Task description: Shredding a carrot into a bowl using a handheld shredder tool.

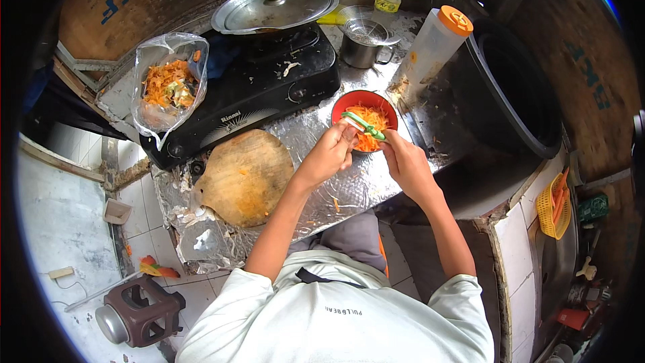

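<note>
Over a red bowl (338, 103), both hands meet at a green and white hand tool (371, 130) that looks like a vegetable peeler. My left hand (327, 151) pinches its far-left end between thumb and fingers. At the other end, my right hand (407, 165) grips the green handle. Shredded carrot (367, 144) fills much of the bowl beneath. The fingers partly hide the tool, so any small piece in the left hand cannot be made out.
A round wooden cutting board (247, 176) lies left, by a black Rinnai gas stove (242, 103) bearing a lidded wok (274, 7). An open plastic bag (171, 85) holds vegetable scraps. Behind stand a metal mug (359, 54) and tall plastic container (428, 48); right, a black tub (504, 96).
</note>
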Available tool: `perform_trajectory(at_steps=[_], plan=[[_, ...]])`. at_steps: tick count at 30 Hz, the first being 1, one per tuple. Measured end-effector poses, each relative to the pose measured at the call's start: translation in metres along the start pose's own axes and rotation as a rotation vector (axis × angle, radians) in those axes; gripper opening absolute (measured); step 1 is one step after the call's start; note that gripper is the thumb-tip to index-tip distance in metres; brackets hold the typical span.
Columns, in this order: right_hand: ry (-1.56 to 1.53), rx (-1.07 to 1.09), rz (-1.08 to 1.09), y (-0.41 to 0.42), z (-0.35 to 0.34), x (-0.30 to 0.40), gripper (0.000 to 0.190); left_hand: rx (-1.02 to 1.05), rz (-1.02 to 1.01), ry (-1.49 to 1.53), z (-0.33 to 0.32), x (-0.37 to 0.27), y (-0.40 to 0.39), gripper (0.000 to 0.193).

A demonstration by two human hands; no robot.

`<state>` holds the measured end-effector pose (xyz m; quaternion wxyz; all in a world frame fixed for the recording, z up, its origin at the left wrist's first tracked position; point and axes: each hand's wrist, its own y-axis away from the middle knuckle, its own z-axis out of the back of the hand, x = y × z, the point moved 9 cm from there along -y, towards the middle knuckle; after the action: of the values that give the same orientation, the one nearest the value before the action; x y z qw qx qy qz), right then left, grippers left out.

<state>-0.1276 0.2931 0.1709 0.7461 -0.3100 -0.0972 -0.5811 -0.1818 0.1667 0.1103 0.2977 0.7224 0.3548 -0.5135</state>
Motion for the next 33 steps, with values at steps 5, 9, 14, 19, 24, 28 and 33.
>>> perform_trajectory(at_steps=[5, 9, 14, 19, 24, 28, 33], plan=[[-0.021, -0.017, 0.013, -0.003, -0.004, -0.007, 0.014, 0.036, -0.030, -0.035, 0.006, 0.010, -0.008, 0.026], [-0.039, -0.021, -0.019, -0.006, -0.015, -0.030, 0.014, 0.014, 0.022, 0.004, 0.014, 0.017, -0.014, 0.024], [-0.122, -0.068, -0.132, -0.009, -0.013, -0.063, 0.013, -0.054, 0.094, 0.043, 0.033, 0.042, -0.020, 0.023], [-0.162, 0.095, -0.152, 0.001, -0.031, -0.042, 0.014, -0.077, 0.109, 0.054, 0.025, 0.043, -0.021, 0.021], [-0.184, 0.063, -0.055, 0.001, -0.035, -0.032, 0.011, -0.056, 0.105, -0.061, 0.023, 0.044, -0.023, 0.021], [-0.129, 0.034, -0.049, 0.001, -0.034, -0.041, 0.011, -0.054, 0.062, -0.142, 0.023, 0.042, -0.022, 0.024], [-0.096, -0.057, -0.109, -0.007, -0.017, -0.066, 0.011, -0.132, 0.039, -0.232, 0.039, 0.051, -0.028, 0.026]])
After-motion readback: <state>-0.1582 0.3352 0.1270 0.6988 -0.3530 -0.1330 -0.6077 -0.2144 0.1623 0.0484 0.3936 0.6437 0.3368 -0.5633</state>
